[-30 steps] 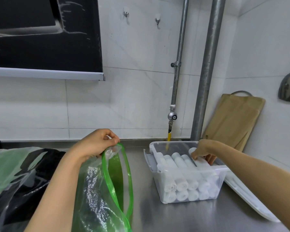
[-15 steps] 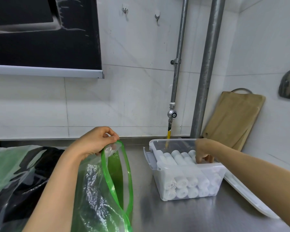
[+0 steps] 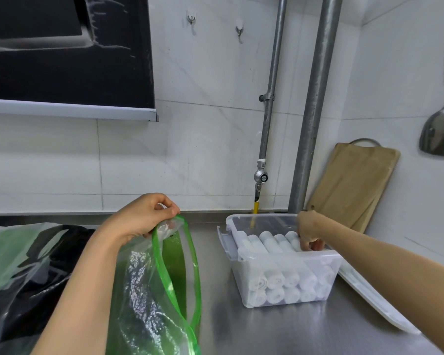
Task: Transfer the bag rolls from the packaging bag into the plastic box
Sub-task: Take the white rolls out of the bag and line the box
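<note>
In the head view, the rim of the green-edged packaging bag (image 3: 144,290) is pinched between the thumb and fingers of the left hand (image 3: 144,216), and its mouth is held open over the steel counter (image 3: 267,329). The right hand (image 3: 309,231) is lowered into the clear plastic box (image 3: 280,255), its fingers curled down among the white bag rolls (image 3: 274,278). Whether a roll is gripped cannot be told. The rolls are stacked in layers inside the box.

Bag rolls (image 3: 272,242) in box (image 3: 287,283), right of bag (image 3: 149,290)
</note>
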{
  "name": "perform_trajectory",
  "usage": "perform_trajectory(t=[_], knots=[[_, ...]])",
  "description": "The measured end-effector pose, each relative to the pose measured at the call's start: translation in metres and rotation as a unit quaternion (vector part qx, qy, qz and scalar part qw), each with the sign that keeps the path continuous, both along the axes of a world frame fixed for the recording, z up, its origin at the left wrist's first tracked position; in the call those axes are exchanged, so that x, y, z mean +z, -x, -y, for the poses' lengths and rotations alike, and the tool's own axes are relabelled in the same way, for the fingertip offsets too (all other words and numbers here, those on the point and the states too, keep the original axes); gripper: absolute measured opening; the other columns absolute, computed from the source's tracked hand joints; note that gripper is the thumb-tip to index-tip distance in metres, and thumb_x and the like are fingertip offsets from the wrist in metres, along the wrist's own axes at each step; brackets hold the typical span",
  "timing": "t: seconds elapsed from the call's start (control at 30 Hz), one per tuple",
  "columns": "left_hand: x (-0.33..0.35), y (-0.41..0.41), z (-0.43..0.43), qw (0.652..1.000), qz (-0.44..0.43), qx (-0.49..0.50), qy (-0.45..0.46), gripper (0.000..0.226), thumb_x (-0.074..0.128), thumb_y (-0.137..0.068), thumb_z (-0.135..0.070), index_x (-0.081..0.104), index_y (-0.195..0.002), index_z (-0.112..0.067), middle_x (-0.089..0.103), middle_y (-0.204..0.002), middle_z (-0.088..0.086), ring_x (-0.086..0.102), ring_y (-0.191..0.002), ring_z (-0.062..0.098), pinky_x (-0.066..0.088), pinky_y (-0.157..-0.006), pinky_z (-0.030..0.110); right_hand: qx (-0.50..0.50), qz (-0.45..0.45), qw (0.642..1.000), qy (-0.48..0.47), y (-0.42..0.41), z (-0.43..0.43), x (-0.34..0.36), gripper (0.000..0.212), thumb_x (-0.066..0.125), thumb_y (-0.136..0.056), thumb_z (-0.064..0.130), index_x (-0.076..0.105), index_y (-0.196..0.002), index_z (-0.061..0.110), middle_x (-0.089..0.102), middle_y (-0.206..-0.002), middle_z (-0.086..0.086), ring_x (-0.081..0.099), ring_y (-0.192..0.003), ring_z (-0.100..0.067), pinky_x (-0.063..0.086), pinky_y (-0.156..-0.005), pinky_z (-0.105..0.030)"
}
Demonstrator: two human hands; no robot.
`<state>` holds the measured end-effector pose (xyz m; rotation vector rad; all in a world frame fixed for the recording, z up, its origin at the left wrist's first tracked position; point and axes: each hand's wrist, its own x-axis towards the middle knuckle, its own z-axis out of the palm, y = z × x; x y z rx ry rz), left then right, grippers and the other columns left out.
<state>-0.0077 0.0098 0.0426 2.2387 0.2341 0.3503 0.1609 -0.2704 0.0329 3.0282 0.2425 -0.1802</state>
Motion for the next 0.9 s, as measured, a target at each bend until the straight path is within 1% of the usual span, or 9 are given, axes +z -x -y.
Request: perform_trajectory(t=[0.1,0.2,0.33,0.43,0.5,0.57,0.63,0.83,0.9], knots=[[0.001,0.001,0.0,1.0,0.003,-0.001,0.003,0.018,0.052,-0.094,-0.024,0.062,-0.103,-0.012,0.067,-0.09,0.005,0.04,-0.047,0.006,0.031,-0.045,0.02,-0.004,-0.01,1.0,-0.01,0.001,0.0,0.0,0.034,0.077,-0.072,0.007,0.063,-0.104,0.001,0.063,-0.086,-0.007,0.07,-0.094,-0.025,0.057,-0.083,-0.032],[0.002,0.002,0.0,1.0,0.003,-0.002,0.001,0.018,0.052,-0.094,-0.024,0.062,-0.104,-0.013,0.067,-0.091,0.006,0.04,-0.049,0.008,0.032,-0.046,0.02,-0.011,-0.008,0.999,-0.037,0.001,-0.002,0.004,0.021,0.073,-0.077,0.005,0.064,-0.094,-0.003,0.063,-0.069,-0.007,0.072,-0.089,-0.025,0.058,-0.081,-0.034],[0.003,0.003,-0.001,1.0,0.009,-0.003,0.0,0.019,0.052,-0.094,-0.025,0.062,-0.104,-0.013,0.067,-0.093,0.007,0.04,-0.05,0.008,0.033,-0.046,0.02,-0.009,0.001,0.997,-0.08,0.001,-0.009,0.015,0.014,0.069,-0.084,0.01,0.061,-0.085,-0.002,0.061,-0.061,-0.006,0.07,-0.07,-0.021,0.059,-0.078,-0.033],[0.004,0.006,-0.003,1.0,0.014,-0.004,0.008,0.017,0.052,-0.094,-0.024,0.062,-0.103,-0.013,0.068,-0.087,0.004,0.039,-0.05,0.01,0.033,-0.046,0.02,-0.007,0.007,0.994,-0.108,0.005,-0.019,0.026,0.012,0.065,-0.086,0.007,0.059,-0.081,-0.002,0.061,-0.046,-0.003,0.063,-0.047,-0.013,0.059,-0.061,-0.026],[0.005,0.007,-0.004,1.0,0.019,-0.007,0.018,0.016,0.052,-0.094,-0.023,0.062,-0.102,-0.013,0.067,-0.082,0.002,0.037,-0.049,0.01,0.032,-0.043,0.019,-0.004,0.002,0.991,-0.136,0.01,-0.028,0.032,0.009,0.062,-0.087,0.004,0.059,-0.087,-0.004,0.062,-0.052,-0.006,0.064,-0.049,-0.015,0.057,-0.06,-0.025],[0.005,0.008,-0.005,0.999,0.025,-0.008,0.023,0.015,0.052,-0.094,-0.023,0.062,-0.101,-0.014,0.067,-0.079,0.0,0.037,-0.048,0.01,0.031,-0.042,0.019,0.013,-0.009,0.986,-0.164,0.015,-0.037,0.037,0.019,0.061,-0.087,0.004,0.063,-0.101,-0.009,0.063,-0.062,-0.009,0.066,-0.062,-0.02,0.058,-0.067,-0.027],[0.005,0.009,-0.006,0.999,0.029,-0.007,0.024,0.016,0.052,-0.094,-0.024,0.062,-0.101,-0.015,0.067,-0.079,0.0,0.038,-0.047,0.009,0.031,-0.042,0.018,0.034,-0.013,0.982,-0.185,0.02,-0.046,0.041,0.023,0.059,-0.087,0.002,0.064,-0.107,-0.01,0.063,-0.064,-0.009,0.065,-0.067,-0.022,0.059,-0.072,-0.029],[0.007,0.012,-0.01,0.998,0.041,-0.007,0.039,0.017,0.053,-0.093,-0.023,0.062,-0.103,-0.012,0.067,-0.08,0.0,0.038,-0.042,0.006,0.03,-0.038,0.014,0.075,-0.019,0.97,-0.23,0.036,-0.076,0.047,0.024,0.059,-0.087,0.0,0.062,-0.107,-0.013,0.065,-0.068,-0.013,0.065,-0.061,-0.021,0.058,-0.067,-0.027],[0.007,0.013,-0.012,0.998,0.047,-0.008,0.049,0.018,0.053,-0.093,-0.023,0.063,-0.103,-0.011,0.067,-0.078,0.0,0.036,-0.036,0.002,0.03,-0.036,0.013,0.092,-0.024,0.964,-0.247,0.043,-0.087,0.048,0.02,0.058,-0.088,0.001,0.062,-0.104,-0.011,0.071,-0.081,-0.018,0.07,-0.073,-0.027,0.06,-0.075,-0.033]])
